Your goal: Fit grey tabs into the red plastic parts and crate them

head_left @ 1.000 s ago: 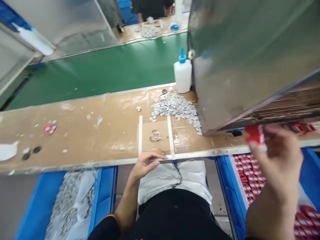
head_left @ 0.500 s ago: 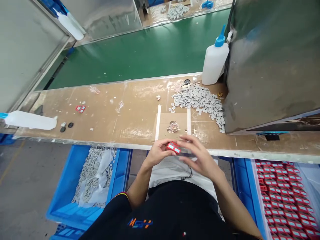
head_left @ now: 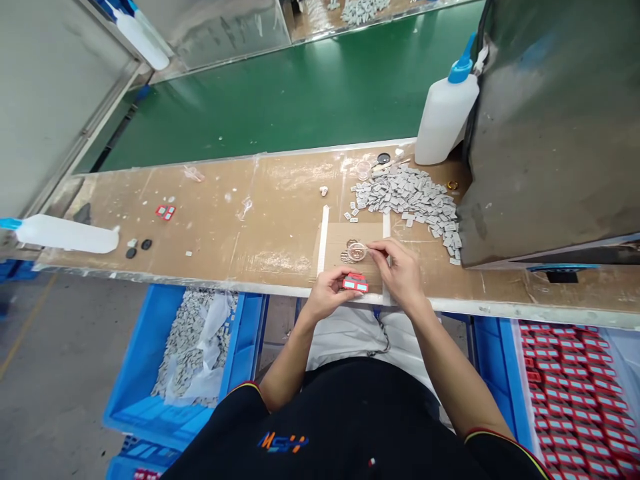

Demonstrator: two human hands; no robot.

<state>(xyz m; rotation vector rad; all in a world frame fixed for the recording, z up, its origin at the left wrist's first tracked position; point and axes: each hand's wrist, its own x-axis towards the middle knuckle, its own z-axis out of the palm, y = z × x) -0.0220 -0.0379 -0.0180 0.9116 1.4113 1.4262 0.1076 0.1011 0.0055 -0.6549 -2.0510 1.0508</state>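
Observation:
My left hand (head_left: 327,293) is closed on a red plastic piece (head_left: 356,283) with two pale rectangular windows, held just above the table's front edge. Ahead of it, a small clear round dish (head_left: 357,251) sits on a cardboard patch (head_left: 335,233) between two white tape strips. At the dish's right rim, my right hand (head_left: 397,270) pinches the end of a thin stick (head_left: 368,249), mostly hidden by the fingertips and hard to see. Dark round marks or pieces show beside the dish.
A heap of small grey tiles (head_left: 410,200) spreads at right, below a white squeeze bottle (head_left: 447,120). Another bottle (head_left: 67,235) lies at left near red pieces (head_left: 165,212). Blue bins hold grey parts (head_left: 173,360) and red pieces (head_left: 575,393). A green belt (head_left: 280,100) runs behind.
My right hand has moved forward from beside the red piece to the dish and closed its fingertips on the stick. The red piece has shifted slightly forward and turned.

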